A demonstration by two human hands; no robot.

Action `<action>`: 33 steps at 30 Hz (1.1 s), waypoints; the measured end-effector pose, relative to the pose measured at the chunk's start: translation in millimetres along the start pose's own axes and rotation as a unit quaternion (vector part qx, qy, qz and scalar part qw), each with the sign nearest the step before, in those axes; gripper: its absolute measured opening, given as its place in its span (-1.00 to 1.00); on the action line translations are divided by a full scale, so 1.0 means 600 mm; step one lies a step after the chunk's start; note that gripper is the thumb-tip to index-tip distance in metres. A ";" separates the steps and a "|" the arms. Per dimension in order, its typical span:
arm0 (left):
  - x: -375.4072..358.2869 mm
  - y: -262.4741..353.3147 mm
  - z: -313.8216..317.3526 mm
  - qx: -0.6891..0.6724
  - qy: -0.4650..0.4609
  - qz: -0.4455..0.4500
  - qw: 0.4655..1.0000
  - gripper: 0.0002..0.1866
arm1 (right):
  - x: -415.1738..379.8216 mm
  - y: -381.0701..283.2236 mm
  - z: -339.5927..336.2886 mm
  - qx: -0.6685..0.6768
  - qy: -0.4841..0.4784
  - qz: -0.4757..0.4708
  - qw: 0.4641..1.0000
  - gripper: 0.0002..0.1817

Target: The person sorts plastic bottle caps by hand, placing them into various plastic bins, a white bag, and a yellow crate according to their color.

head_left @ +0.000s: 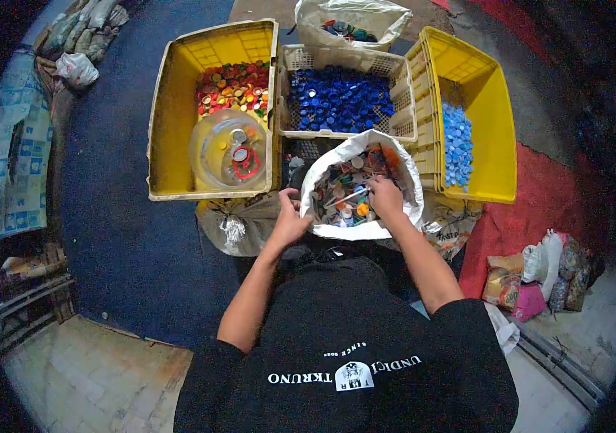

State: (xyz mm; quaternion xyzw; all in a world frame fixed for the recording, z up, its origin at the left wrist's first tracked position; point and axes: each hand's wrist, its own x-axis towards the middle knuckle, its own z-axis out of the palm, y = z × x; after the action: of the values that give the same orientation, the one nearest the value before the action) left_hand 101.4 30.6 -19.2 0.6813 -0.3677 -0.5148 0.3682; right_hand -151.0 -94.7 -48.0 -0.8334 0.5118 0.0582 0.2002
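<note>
A white sack (410, 167) with its rim rolled open holds mixed bottle caps and small plastic pieces. My left hand (291, 220) is at the sack's left rim, its thumb and fingers apart. Inside the right part of the sack, my right hand (385, 196) has its fingers bent down over the mixed pieces, closed together at the tips; what they hold is too small to make out. A thin white stick (346, 198) lies beside those fingertips. An orange cap (363, 209) rests on the pile below them.
A yellow crate (172, 123) at left holds red and yellow caps and a clear round container (210, 151). Behind the sack is a white crate (351, 135) of dark blue caps. At right, a yellow crate (494, 123) holds light blue caps. Another sack (387, 16) stands at the back.
</note>
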 end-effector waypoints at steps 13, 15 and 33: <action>-0.016 -0.005 0.003 0.039 -0.090 -0.025 0.995 0.00 | -0.039 -0.125 0.075 -0.043 -0.118 -0.064 0.990 -0.61; -0.017 -0.016 0.014 0.166 -0.024 0.120 0.979 -0.05 | -0.036 -0.122 0.082 -0.085 -0.090 -0.058 0.991 -0.68; -0.034 0.048 -0.029 0.057 -0.167 0.023 0.984 -0.08 | -0.011 -0.071 -0.002 0.010 0.132 0.002 0.991 -0.66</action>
State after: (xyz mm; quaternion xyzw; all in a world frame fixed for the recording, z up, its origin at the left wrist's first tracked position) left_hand 110.8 37.3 18.5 0.5969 -0.4680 -0.5914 0.2739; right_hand -116.8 -72.8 -33.0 -0.8306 0.5362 -0.0572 0.1387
